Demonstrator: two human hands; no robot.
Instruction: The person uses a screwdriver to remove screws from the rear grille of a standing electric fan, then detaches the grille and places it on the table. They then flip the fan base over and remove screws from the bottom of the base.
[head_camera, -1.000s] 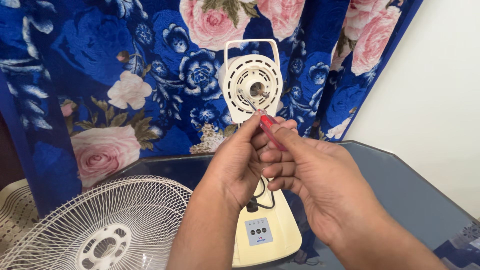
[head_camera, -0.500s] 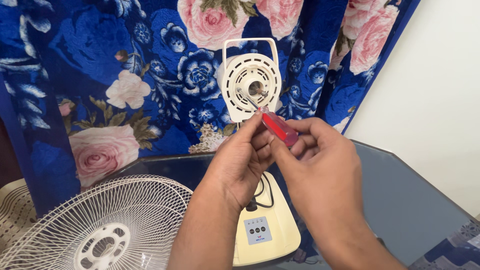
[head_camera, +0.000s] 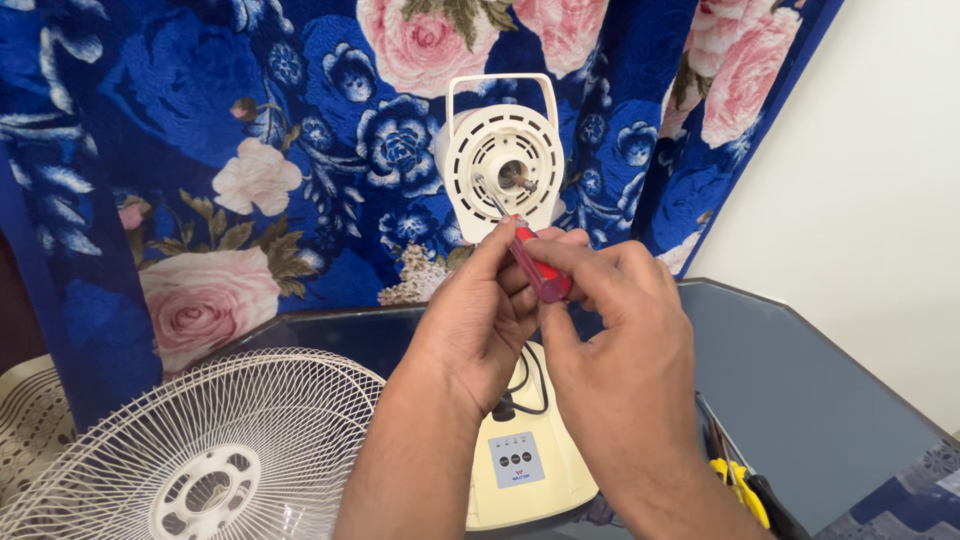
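Both hands raised in front of the cream motor housing (head_camera: 503, 160) of a stripped desk fan. Right hand (head_camera: 615, 330) closed around the red translucent handle of a small screwdriver (head_camera: 535, 264), fingers wrapped and pinching it near the butt. Left hand (head_camera: 485, 320) alongside and touching, fingertips curled and pressed to the handle's front end, steadying. Long axis of the screwdriver running up and to the left, away from the hands; thin metal shank ending at the face of the housing, left of and just below the bare steel motor shaft (head_camera: 520, 181). Tip contact too small to confirm. Left hand nearer the housing. Housing round, matt plastic, ringed with vent slots, carry handle looped over the top. Smooth cream fan base (head_camera: 530, 470) below the wrists, with a grey button panel, standing on a dark glass bench (head_camera: 800, 370). White wire fan guard (head_camera: 200, 450) lying at lower left. Yellow-handled tool (head_camera: 745, 490) at lower right. Blue floral curtain (head_camera: 250, 150) behind.
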